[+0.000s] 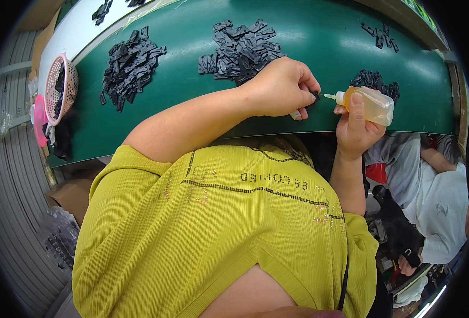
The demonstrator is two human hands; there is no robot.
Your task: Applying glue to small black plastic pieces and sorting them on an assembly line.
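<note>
My left hand reaches across the green work surface and pinches a small black flat piece between its fingertips. My right hand grips a small clear squeeze bottle of amber liquid, held sideways. Its white nozzle points left and almost touches the black piece. Both hands hover near the front edge of the green surface, over my yellow shirt.
Heaps of the same black pieces lie at the left, the middle and behind the bottle; a few sit far right. A pink basket stands at the left end. Another person in white is at lower right.
</note>
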